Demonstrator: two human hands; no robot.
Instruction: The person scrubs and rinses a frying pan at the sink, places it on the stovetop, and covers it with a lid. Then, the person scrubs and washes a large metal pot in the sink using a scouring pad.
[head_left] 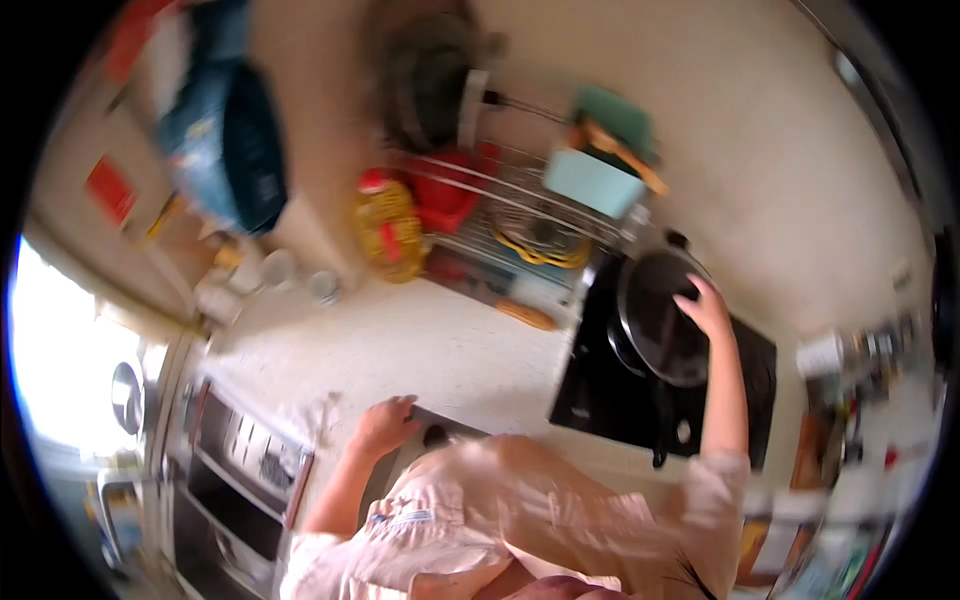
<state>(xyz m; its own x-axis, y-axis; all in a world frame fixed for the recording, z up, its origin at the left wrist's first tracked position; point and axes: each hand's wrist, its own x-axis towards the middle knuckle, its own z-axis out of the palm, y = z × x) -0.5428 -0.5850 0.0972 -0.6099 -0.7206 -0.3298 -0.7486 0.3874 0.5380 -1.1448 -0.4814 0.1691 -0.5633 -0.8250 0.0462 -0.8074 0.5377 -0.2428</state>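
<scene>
head cam only, one view, nothing to overlap with | fisheye, round black edges, pretty blurry | frame's rolled way over, own body fills the bottom | looks down across the counter [420, 340] toward the hob [600, 390] and dish rack [520, 215] by the wall | about arm's reach from it all

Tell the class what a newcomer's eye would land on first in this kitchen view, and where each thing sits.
First comes the right hand, laid on the glass lid of a pan on the black cooktop at centre right. The left hand rests on the pale counter edge at lower centre. Behind them, a wire dish rack with red and teal items stands against the wall, a yellow bottle beside it.
</scene>
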